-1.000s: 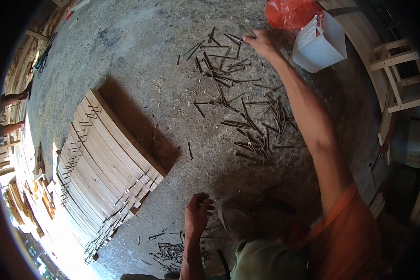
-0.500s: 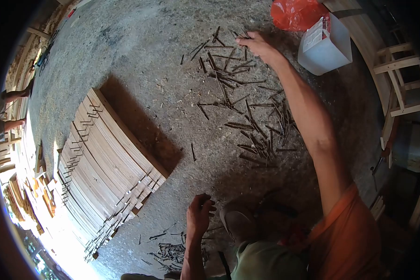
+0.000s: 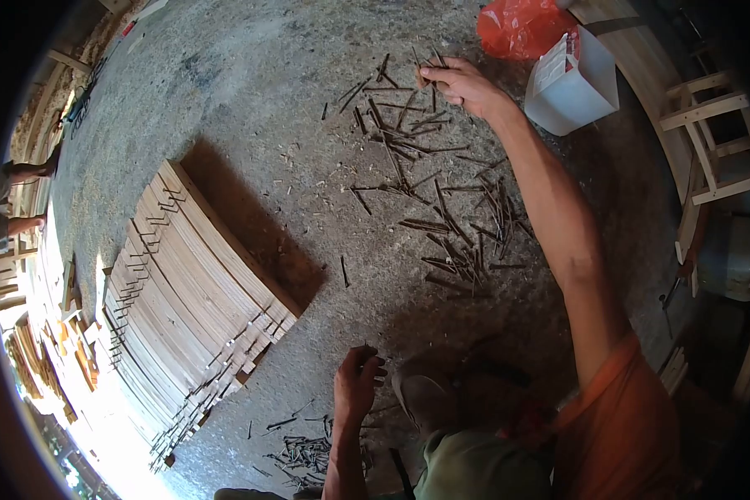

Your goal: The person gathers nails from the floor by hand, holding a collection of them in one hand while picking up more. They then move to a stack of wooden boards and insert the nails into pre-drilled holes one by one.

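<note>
Since a second ago right hand (image 3: 467, 83) drew back, pinching few nails (image 3: 429, 71) at floor's far edge; left hand (image 3: 354, 387) closed, contents unclear; nails stiff, light, best held mid-shank.

A person's right hand (image 3: 465, 83) grips nails (image 3: 429, 67) from a scatter on the concrete floor (image 3: 250, 100). The left hand (image 3: 356, 385) rests closed near a stack of slats (image 3: 192, 292).

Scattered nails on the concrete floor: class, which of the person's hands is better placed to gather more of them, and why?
Right. The right hand is stretched out over the far end of the scattered nails, fingers closed on some. The left hand is curled in a fist near the shoe, away from that spread.
</note>
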